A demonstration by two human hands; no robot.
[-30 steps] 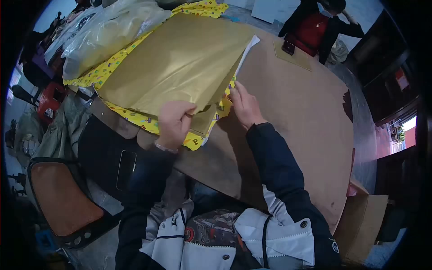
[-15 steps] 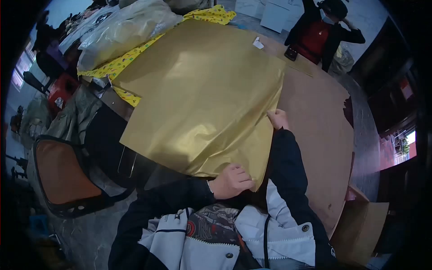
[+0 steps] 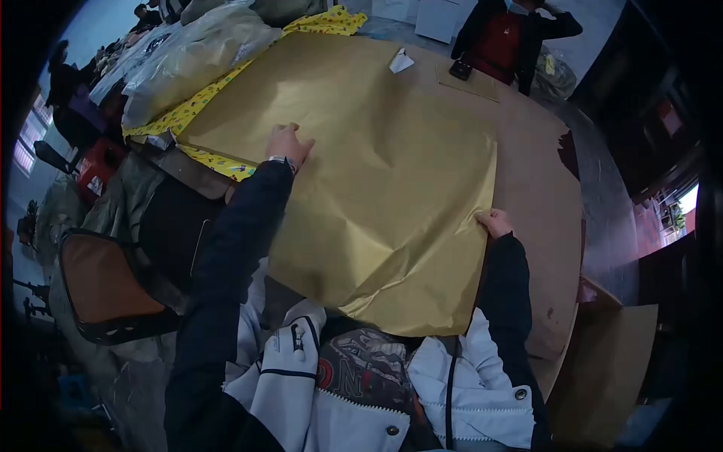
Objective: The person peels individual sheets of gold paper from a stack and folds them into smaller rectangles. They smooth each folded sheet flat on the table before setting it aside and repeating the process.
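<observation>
A large sheet of golden-brown paper [image 3: 361,166] lies over the round table, its near edge hanging toward my lap, with creases in its lower right part. My left hand [image 3: 289,146] rests on the paper's left part, fingers spread. At the paper's right edge, my right hand [image 3: 495,222] pinches the border between thumb and fingers. Yellow patterned material [image 3: 215,162] shows beneath the sheet along its left side.
Clear plastic bags [image 3: 199,60] lie at the back left. A black phone-like object [image 3: 460,70] and a white scrap [image 3: 401,61] are at the far side. A person [image 3: 504,38] stands beyond. An orange-backed chair [image 3: 105,275] is at left; an open cardboard box [image 3: 610,377] at right.
My left hand has moved from the near edge up and left onto the paper, and its fingers have spread. My right hand is slightly lower and further right. The near edge has unfolded somewhat.
</observation>
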